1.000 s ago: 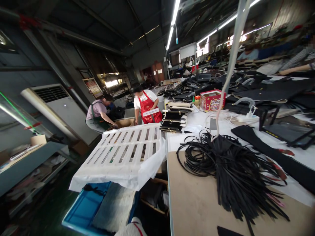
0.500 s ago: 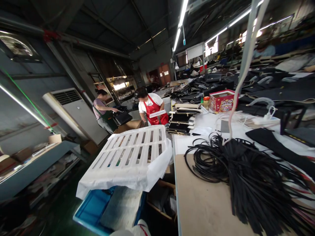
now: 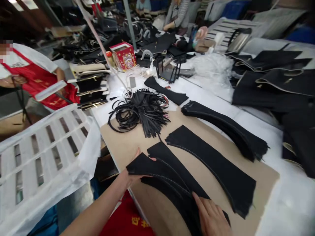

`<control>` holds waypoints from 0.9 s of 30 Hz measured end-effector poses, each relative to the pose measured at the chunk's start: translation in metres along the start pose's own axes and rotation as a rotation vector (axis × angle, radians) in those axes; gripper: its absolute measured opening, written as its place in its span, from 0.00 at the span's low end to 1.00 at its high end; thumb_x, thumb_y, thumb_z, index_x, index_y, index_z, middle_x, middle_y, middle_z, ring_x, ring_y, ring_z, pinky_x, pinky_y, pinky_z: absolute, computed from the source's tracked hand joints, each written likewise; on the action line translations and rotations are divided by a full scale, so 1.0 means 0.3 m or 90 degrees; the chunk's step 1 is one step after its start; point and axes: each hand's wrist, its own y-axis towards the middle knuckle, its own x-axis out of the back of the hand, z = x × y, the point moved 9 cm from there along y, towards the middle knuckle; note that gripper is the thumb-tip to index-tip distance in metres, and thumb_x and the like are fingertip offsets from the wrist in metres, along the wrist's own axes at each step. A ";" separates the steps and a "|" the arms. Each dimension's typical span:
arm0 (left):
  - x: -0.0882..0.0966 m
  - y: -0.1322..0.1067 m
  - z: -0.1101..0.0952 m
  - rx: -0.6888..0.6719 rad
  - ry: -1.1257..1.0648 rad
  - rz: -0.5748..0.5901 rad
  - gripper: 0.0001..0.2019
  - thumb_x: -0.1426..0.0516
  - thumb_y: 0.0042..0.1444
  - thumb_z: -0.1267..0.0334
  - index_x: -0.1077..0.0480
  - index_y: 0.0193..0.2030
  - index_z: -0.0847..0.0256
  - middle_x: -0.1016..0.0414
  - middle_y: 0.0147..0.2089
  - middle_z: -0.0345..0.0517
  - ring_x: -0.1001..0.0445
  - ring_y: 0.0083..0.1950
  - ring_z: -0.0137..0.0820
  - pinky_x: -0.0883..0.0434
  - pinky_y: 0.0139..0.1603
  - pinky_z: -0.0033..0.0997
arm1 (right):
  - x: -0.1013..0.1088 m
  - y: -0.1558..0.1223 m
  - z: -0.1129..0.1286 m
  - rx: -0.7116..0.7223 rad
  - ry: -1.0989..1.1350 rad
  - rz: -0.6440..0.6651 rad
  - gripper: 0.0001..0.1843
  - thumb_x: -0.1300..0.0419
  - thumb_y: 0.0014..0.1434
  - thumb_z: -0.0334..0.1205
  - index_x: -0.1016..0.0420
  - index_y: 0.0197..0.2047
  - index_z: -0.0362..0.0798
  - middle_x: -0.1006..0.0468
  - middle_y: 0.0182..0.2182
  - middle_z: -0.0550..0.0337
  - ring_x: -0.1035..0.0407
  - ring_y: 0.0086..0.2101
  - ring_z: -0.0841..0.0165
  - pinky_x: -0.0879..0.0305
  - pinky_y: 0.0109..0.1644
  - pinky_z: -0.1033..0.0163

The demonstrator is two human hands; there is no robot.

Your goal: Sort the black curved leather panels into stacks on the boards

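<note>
My left hand (image 3: 130, 178) is closed on one end of a curved black fabric piece (image 3: 157, 172), lifting that end off the board. Most of its fingers are hidden beneath the cloth. At the near end, my right hand (image 3: 212, 217) has its thumb and fingers on the black pieces, closed at their edge. Another black piece (image 3: 179, 173) lies partly under the held one. To the right rests a separate stack of curved black pieces (image 3: 214, 167), and behind it a thicker curved stack (image 3: 226, 127).
A tan board (image 3: 267, 190) covers the table's near part. A bundle of black straps (image 3: 145, 113) lies at its far left corner. A white slatted rack (image 3: 46, 154) stands left, with a co-worker in a red apron (image 3: 36, 75) behind. A red box (image 3: 124, 56) sits farther back.
My view has swung right and down onto the table. Both my hands now show on the curved black fabric pieces. The rack and the red-aproned co-worker have shifted to the left of the view.
</note>
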 end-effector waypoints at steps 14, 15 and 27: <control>0.066 -0.047 0.095 0.239 0.011 -0.011 0.31 0.32 0.38 0.65 0.31 0.53 0.61 0.22 0.48 0.50 0.23 0.46 0.42 0.27 0.48 0.35 | -0.158 -0.154 0.088 -0.240 0.142 0.075 0.28 0.54 0.64 0.31 0.50 0.67 0.48 0.28 0.53 0.52 0.35 0.50 0.63 0.37 0.56 0.53; 0.067 -0.054 0.096 0.249 0.020 -0.016 0.33 0.32 0.37 0.66 0.32 0.54 0.60 0.22 0.48 0.50 0.23 0.47 0.42 0.27 0.49 0.34 | -0.159 -0.184 0.060 -0.290 0.153 0.064 0.26 0.54 0.64 0.31 0.47 0.65 0.50 0.29 0.53 0.53 0.35 0.51 0.63 0.37 0.55 0.53; 0.130 -0.105 0.135 0.274 0.081 -0.090 0.23 0.32 0.40 0.57 0.26 0.44 0.62 0.19 0.38 0.47 0.21 0.42 0.45 0.25 0.43 0.38 | -0.255 -0.454 -0.257 -0.844 0.234 0.106 0.18 0.46 0.56 0.43 0.37 0.49 0.47 0.27 0.39 0.53 0.32 0.44 0.55 0.37 0.44 0.53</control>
